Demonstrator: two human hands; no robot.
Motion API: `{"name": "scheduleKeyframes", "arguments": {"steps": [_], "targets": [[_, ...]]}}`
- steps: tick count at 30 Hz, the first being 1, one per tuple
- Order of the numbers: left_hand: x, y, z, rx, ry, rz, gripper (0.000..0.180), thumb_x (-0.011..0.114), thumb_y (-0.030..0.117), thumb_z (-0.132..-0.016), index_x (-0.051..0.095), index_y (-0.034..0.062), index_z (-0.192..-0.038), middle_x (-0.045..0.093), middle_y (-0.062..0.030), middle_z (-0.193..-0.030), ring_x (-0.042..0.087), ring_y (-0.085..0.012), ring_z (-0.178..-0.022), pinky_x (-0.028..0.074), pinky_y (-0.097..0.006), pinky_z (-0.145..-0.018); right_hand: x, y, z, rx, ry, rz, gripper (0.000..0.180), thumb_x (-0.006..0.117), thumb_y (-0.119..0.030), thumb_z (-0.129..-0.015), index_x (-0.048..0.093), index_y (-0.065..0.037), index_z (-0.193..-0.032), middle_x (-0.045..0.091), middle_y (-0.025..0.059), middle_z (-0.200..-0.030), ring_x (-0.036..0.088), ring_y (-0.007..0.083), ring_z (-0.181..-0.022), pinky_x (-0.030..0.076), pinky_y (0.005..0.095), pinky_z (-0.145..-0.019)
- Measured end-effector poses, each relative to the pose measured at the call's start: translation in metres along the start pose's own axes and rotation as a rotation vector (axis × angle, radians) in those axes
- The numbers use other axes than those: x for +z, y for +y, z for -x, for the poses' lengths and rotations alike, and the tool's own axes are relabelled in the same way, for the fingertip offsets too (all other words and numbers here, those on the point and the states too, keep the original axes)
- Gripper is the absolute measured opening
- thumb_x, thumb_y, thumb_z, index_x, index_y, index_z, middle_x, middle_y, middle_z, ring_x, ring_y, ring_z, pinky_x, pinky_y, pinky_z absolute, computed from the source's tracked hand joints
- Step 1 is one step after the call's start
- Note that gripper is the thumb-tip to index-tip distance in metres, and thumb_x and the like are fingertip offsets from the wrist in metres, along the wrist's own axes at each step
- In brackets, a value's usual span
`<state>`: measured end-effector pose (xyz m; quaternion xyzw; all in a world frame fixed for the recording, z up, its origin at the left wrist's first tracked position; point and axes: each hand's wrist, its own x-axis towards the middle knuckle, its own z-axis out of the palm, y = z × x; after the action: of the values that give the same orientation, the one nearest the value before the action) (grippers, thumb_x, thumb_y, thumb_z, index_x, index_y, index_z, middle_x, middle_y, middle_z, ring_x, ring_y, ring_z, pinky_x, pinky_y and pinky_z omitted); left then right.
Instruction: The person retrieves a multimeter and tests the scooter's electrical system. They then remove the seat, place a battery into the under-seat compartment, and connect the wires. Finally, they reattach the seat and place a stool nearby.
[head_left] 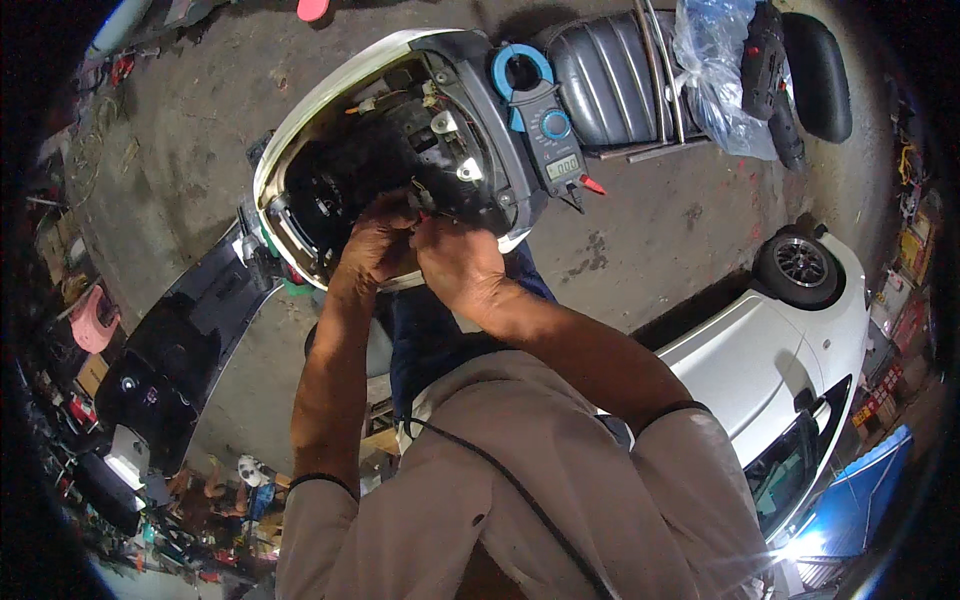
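Note:
A white-rimmed vehicle body shell (272, 150) with a dark open cavity is in front of me, probably from a scooter. My left hand (380, 238) and my right hand (457, 262) meet at its near edge, fingers bent and pinched close together. A thin wire (420, 186) sticks up just beyond the fingertips; what they grip is too small to name. Farther in are a wire connector (365, 104) and metal brackets (467, 168). A blue and grey clamp meter (548, 135) rests against the shell's right side, with a red-tipped probe (593, 185) by its lower end.
Beyond the meter lie a ribbed black seat (605, 85), metal tubes (655, 70) and a clear plastic bag (715, 70). A white car (760, 350) is parked at right. Left of the shell extends a long dark panel (185, 335). Assorted parts clutter the lower left.

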<state>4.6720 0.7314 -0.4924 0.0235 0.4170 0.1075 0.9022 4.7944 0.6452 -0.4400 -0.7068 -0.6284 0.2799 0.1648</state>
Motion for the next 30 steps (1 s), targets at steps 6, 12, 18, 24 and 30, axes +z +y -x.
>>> {"name": "scheduleKeyframes", "arguments": {"steps": [6, 12, 18, 24, 30], "targets": [[-0.007, -0.001, -0.001, 0.072, 0.054, -0.086, 0.04, 0.061, -0.003, -0.073, 0.053, 0.0025, -0.112, 0.062, -0.0112, -0.097, 0.061, -0.0238, -0.089, 0.05, -0.038, -0.085, -0.008, -0.008, -0.001, -0.059, -0.051, 0.295, 0.005, 0.057, -0.01, -0.071, 0.059, -0.01, -0.076, 0.063, 0.0094, -0.077, 0.063, 0.0245, -0.075, 0.05, 0.0346, -0.062], [-0.015, -0.005, -0.002, 0.103, 0.097, -0.137, 0.049, 0.063, -0.003, -0.073, 0.048, 0.0044, -0.119, 0.061, -0.0118, -0.101, 0.061, -0.0245, -0.09, 0.051, -0.041, -0.083, -0.008, -0.008, 0.0, 0.03, -0.066, 0.218, 0.007, 0.056, -0.014, -0.073, 0.059, -0.012, -0.078, 0.062, 0.0062, -0.074, 0.061, 0.0215, -0.072, 0.048, 0.0323, -0.059], [-0.018, -0.008, -0.002, 0.068, 0.081, -0.122, 0.045, 0.063, -0.002, -0.075, 0.05, 0.0056, -0.117, 0.061, -0.0116, -0.101, 0.061, -0.0245, -0.09, 0.052, -0.041, -0.08, -0.007, -0.009, -0.001, 0.015, -0.097, 0.291, 0.013, 0.056, -0.014, -0.074, 0.06, -0.009, -0.084, 0.061, 0.0072, -0.074, 0.06, 0.0219, -0.072, 0.048, 0.0328, -0.058], [-0.012, -0.008, -0.007, -0.04, 0.071, -0.095, 0.036, 0.063, -0.003, -0.074, 0.055, 0.006, -0.109, 0.06, -0.0108, -0.099, 0.06, -0.0243, -0.09, 0.053, -0.04, -0.079, -0.008, -0.008, 0.001, -0.013, -0.053, 0.304, 0.016, 0.056, -0.013, -0.073, 0.061, -0.005, -0.086, 0.062, 0.0096, -0.073, 0.061, 0.0229, -0.071, 0.048, 0.0337, -0.057], [-0.02, -0.011, -0.012, 0.01, 0.055, 0.016, 0.031, 0.062, -0.005, -0.074, 0.057, 0.0058, -0.103, 0.06, -0.0088, -0.094, 0.06, -0.0239, -0.085, 0.053, -0.038, -0.076, -0.018, -0.011, -0.005, -0.022, -0.082, 0.287, 0.017, 0.055, -0.012, -0.072, 0.061, -0.003, -0.086, 0.063, 0.0108, -0.073, 0.061, 0.0248, -0.069, 0.048, 0.0355, -0.058]]}}
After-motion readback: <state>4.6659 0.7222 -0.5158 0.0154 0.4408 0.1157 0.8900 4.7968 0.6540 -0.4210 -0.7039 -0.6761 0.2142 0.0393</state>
